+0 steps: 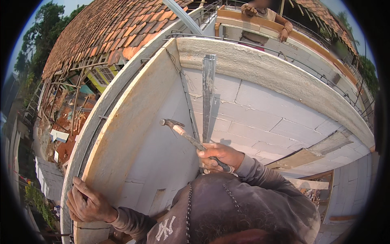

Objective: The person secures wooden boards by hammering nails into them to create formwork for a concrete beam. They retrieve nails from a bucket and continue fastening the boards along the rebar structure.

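My right hand (220, 156) is closed round the dark handle of a claw hammer (178, 129), in front of my chest. The hammer's head points to the upper left, over the inner corner of the walls. Just beyond that hand a grey metal channel (208, 89) stands upright, its lower end hidden behind the hand; whether the hand also touches it I cannot tell. At the lower left my left hand (90, 202) rests on the top edge of a long form board (122, 116), fingers curled. What those fingers hold, if anything, is hidden.
A concrete beam (264, 73) tops the pale block wall (260, 107), with steel bars (280, 53) along it. Another person (266, 16) leans over an orange board at the upper right. Left lie a tiled roof (105, 30) and a drop to rubble (77, 118).
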{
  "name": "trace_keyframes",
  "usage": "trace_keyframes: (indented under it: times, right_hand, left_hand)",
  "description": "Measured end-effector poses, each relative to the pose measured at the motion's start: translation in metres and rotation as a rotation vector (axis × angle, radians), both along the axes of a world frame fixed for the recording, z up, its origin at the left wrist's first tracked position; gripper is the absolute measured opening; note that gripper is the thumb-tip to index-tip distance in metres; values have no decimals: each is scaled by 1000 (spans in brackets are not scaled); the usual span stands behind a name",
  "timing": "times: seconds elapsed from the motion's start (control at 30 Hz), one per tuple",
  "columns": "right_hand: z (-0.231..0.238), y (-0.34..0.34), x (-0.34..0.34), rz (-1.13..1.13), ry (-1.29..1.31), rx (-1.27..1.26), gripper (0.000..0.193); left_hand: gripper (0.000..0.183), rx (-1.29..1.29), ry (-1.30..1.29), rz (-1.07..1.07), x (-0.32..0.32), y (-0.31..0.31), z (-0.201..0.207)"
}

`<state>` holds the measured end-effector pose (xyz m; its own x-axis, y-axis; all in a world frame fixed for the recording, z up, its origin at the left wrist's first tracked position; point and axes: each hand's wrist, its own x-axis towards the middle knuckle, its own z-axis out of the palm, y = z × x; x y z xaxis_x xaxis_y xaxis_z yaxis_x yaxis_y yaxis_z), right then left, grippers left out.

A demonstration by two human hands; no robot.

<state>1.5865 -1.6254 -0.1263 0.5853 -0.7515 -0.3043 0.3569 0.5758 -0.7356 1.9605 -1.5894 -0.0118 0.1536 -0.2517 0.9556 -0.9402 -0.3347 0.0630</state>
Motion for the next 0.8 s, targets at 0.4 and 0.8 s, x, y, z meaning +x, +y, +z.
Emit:
trace_keyframes:
  times: [0.4,0.8]
  right_hand:
    - [118,49,-90,-604,797,-855,49]
    - [273,-206,-383,-1526,4,-448,69]
  left_hand:
    - [65,481,1085,-2241,-265,-74,3]
    - [39,100,1363,-2231,-333,-137,71]
